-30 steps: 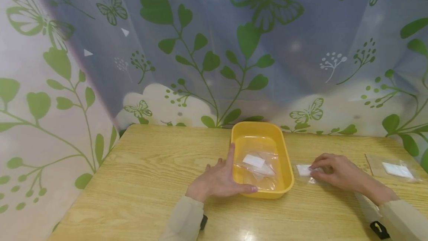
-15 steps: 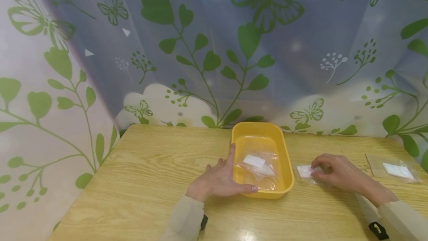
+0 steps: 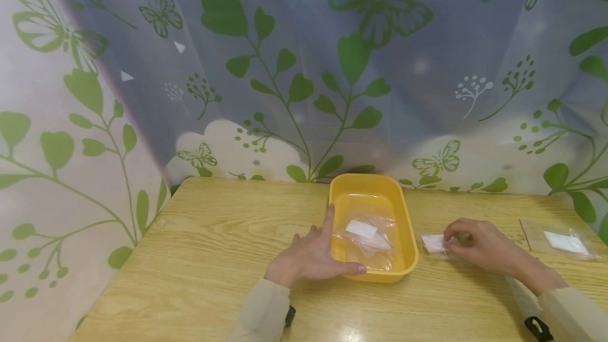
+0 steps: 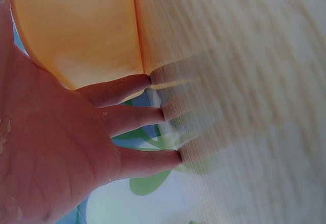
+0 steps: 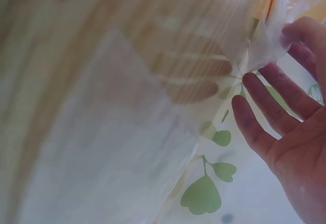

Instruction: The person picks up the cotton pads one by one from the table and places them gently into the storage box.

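Observation:
A yellow plastic basin [image 3: 409, 236] stands on the wooden table. In it lie clear plastic bags [image 3: 370, 244], one with a white rectangular piece showing. My left hand [image 3: 309, 257] rests against the basin's left side, index finger along the rim and thumb across the near corner. In the left wrist view its other fingers are straight, tips at the tabletop. To the right of the basin, my right hand [image 3: 482, 244] pinches a small clear bag [image 3: 431, 243] with a white piece inside, between thumb and index finger. The other fingers of that hand [image 5: 300, 102] are extended.
Farther right lies another clear bag [image 3: 565, 241] holding a white rectangle, with a red line along its left edge. A pale flat thing [image 5: 112, 132] lies under my right forearm. A patterned curtain [image 3: 285, 120] hangs behind the wooden table [image 3: 228, 215].
My right fingertips have shifted slightly to the right on the small bag, and more of its white piece shows at first, then a bit less. The left hand and basin stay put.

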Demonstrator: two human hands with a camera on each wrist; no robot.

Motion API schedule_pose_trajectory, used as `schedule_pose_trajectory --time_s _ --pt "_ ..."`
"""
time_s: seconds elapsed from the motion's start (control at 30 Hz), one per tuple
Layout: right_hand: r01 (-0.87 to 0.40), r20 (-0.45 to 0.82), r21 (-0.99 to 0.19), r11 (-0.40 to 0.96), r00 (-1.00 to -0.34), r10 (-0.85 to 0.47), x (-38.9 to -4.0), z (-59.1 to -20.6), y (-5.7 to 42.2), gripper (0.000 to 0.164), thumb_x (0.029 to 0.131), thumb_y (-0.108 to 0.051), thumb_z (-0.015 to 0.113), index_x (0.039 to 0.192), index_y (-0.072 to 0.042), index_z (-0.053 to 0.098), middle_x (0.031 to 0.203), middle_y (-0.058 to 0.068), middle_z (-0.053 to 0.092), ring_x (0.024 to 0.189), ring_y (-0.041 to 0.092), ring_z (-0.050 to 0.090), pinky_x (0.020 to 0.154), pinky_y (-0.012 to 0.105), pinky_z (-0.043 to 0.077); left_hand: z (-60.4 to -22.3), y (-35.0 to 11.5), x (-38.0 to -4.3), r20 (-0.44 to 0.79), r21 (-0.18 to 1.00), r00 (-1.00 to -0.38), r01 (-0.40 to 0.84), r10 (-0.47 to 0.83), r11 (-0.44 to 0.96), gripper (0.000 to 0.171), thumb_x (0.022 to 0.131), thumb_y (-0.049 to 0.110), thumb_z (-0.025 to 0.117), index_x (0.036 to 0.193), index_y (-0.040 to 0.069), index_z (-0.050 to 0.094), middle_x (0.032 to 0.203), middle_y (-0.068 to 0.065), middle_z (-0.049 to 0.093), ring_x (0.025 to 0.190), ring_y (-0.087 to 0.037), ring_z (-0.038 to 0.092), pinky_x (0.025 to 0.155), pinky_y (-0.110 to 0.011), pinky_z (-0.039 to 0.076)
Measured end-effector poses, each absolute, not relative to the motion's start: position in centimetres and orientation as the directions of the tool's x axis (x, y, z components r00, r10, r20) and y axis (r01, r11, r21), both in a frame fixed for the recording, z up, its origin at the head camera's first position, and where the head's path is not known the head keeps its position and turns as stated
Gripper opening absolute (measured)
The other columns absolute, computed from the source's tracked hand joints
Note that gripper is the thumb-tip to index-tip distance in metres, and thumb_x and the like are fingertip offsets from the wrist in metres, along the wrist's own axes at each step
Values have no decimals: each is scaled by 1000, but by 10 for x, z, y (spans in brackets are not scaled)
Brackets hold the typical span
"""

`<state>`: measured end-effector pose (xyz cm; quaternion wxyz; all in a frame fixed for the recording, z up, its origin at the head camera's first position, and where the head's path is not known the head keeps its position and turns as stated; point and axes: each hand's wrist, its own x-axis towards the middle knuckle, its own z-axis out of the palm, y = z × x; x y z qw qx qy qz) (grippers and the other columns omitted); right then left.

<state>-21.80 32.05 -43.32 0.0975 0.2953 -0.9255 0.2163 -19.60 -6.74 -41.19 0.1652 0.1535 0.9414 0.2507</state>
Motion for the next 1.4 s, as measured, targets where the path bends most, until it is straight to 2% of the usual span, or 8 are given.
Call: schedule_pose_trajectory --time_s 0.17,0.3,0.53,0.8,1.07,1.4 --pt "-640 419 -296 709 -754 -505 -216 -435 320 34 77 0 84 90 -29 71 92 -13 71 87 -6 63 64 26 60 -412 -67 -196 -232 529 -900 202 369 824 136 72 89 63 162 31 -22 163 -23 35 154 -44 28 125 -67 17" --pt "-661 479 -265 702 -722 -499 -215 -435 321 39 73 3 85 89 -29 69 93 -11 72 87 -4 64 62 25 59 -413 -67 -195 -229 526 -901 204 369 825 136 72 89 64 162 31 -21 163 -24 34 153 -46 29 125 -67 17" --pt "-678 553 -223 700 -680 -482 -211 -432 320 41 67 6 85 88 -26 70 98 2 74 88 4 68 62 24 59 -413 -67 -196 -234 519 -901 201 365 831 136 72 89 63 162 31 -21 163 -25 34 153 -46 30 125 -67 18" --pt "-679 588 -237 695 -670 -454 -206 -429 318 43 67 8 85 90 -25 71 100 3 73 93 -4 65 74 6 53 -413 -67 -196 -224 516 -901 214 372 829 136 73 89 62 162 29 -21 162 -28 34 152 -45 31 124 -69 19" --pt "-673 614 -270 689 -671 -416 -202 -423 314 41 67 10 85 89 -23 73 101 4 73 97 -15 59 76 4 52 -413 -67 -197 -223 506 -900 221 374 834 136 73 89 62 162 30 -22 162 -29 33 153 -43 30 124 -68 19" --pt "-687 653 -263 677 -643 -400 -203 -418 307 43 63 13 84 88 -20 74 100 6 73 98 -20 56 79 2 50 -414 -67 -196 -223 507 -899 224 377 832 135 73 90 61 161 31 -24 163 -29 32 154 -44 30 124 -68 19"
